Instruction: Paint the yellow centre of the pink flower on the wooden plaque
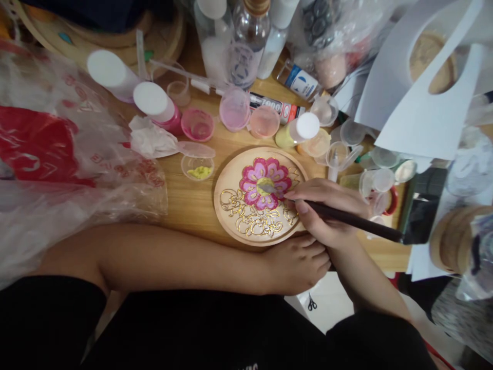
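Note:
A round wooden plate (228, 226) lies on the table, with a pink and magenta flower (252, 186) and raised gold outlines (257, 225) on it. My right hand (331, 208) is closed around a palette knife (354, 222) with a dark handle. Its greyish blade touches the flower's yellow centre (263, 181). Below the plate, my left hand (295, 264) rests at the table's front edge, fingers laid out flat under my right wrist, holding nothing visible. Left of the plate stands a small clear cup (197, 167) of yellow paste, its lid open.
Small paint cups, among them a magenta one (197, 124) and a lilac one (234, 108), line the far side with white-capped bottles (154, 105). A plastic bag (115, 174) covers the left. At right are white paper (416, 103) and a dark phone-like slab (423, 200).

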`<state>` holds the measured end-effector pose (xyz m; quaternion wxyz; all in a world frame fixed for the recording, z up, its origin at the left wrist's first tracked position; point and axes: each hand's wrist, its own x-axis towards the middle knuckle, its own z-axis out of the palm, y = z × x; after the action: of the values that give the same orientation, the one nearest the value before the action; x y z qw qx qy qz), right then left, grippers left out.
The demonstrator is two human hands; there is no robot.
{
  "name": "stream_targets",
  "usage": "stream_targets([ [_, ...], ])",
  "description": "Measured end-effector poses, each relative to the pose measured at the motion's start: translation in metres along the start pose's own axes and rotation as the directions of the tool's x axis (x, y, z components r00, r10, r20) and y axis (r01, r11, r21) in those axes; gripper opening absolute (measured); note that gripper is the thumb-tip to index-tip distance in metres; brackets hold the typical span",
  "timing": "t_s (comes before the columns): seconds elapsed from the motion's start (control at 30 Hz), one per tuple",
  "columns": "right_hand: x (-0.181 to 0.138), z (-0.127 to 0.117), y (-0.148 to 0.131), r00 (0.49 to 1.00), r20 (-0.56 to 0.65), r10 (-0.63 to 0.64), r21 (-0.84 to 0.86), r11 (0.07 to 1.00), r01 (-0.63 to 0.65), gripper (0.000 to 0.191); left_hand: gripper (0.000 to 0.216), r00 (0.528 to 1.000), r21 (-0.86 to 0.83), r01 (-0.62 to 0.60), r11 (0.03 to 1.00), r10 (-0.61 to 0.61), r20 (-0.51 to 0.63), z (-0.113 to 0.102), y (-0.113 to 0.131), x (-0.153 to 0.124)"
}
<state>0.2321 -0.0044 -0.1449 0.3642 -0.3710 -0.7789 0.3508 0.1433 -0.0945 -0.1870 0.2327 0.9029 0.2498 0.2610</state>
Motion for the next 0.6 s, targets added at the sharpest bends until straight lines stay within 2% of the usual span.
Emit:
stream_targets([
  [0.17,0.0009,-0.0001,-0.0013,1.0,0.011,0.004,0.014,1.0,-0.004,0.016,0.029,0.998,0.004,0.005,1.0,-0.005,-0.055,0.0011,-0.0003,-0.0002],
  [0.4,0.001,-0.0006,-0.0009,1.0,0.012,-0.005,0.019,1.0,0.005,0.018,0.029,1.0,0.011,0.003,1.0,-0.003,0.004,-0.0001,0.0005,-0.0003],
  [0.6,0.0009,-0.0006,-0.0009,1.0,0.013,0.001,0.013,1.0,-0.001,0.018,0.028,1.0,0.015,-0.003,1.0,0.003,-0.012,0.0014,0.0,-0.0007],
])
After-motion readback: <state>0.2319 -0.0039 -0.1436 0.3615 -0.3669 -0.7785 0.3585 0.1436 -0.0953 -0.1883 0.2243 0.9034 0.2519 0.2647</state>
